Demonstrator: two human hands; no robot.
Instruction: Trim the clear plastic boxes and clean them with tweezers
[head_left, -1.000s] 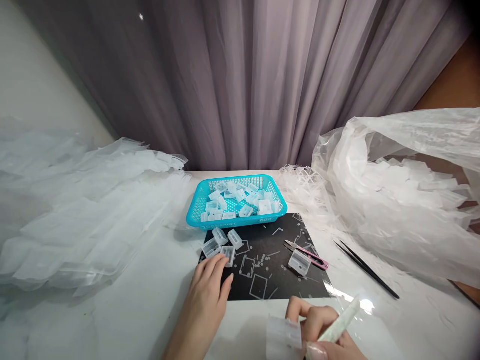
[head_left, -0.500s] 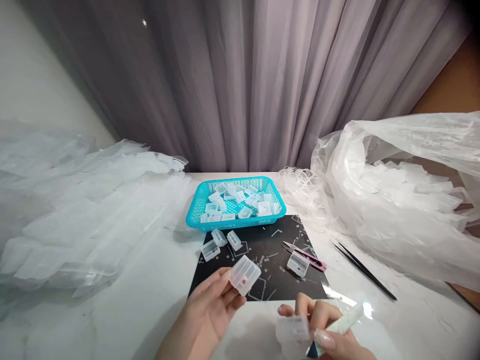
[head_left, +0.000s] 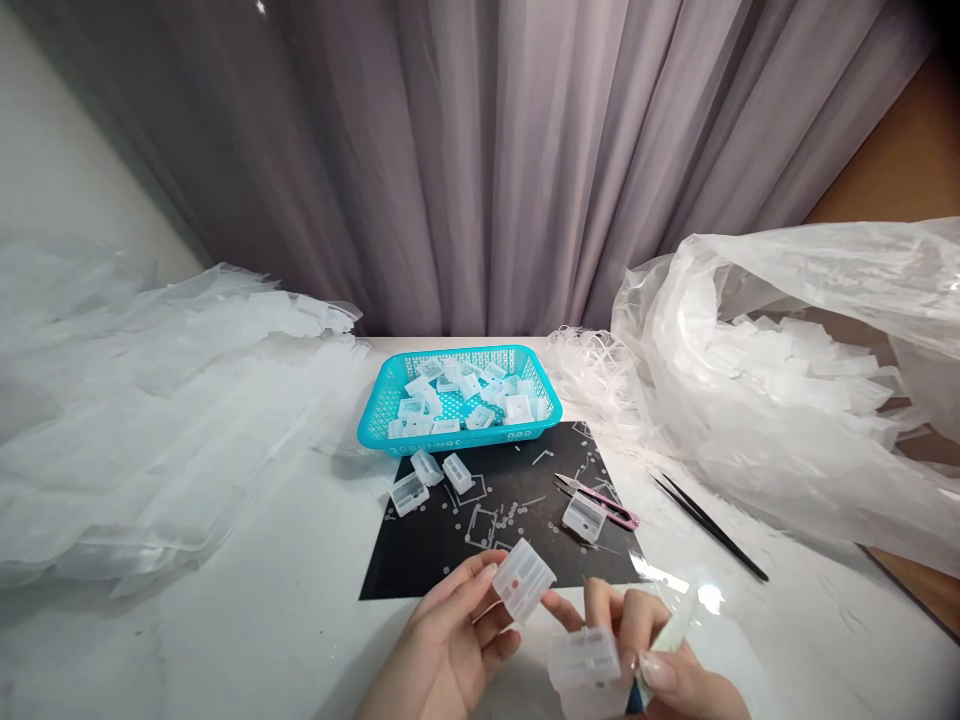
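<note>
My left hand [head_left: 457,635] pinches a small translucent plastic box [head_left: 525,580] with ribbed compartments and a red spot on one face, held tilted in front of the black mat. My right hand [head_left: 660,640] is closed around a pale pen-like tool [head_left: 679,622] with a dark blue end, whose kind I cannot tell. Another translucent plastic box [head_left: 585,660] is also in that hand, its lower part running to the frame's bottom edge. A fingertip of the right hand comes close to the left hand's box; whether they touch I cannot tell.
A turquoise basket [head_left: 459,442] of similar boxes stands behind the black mat [head_left: 420,560]. On the mat lie several boxes, plastic scraps and pink thread snips [head_left: 611,508]. Black tweezers [head_left: 712,530] lie right. Heaped plastic bags [head_left: 150,430] rise left; an opened bag [head_left: 675,400] sits right.
My left hand has moved right with its box, which is turned differently, and is now nearer my right hand. An index finger of the right hand has stretched toward it. The view has shifted slightly.
</note>
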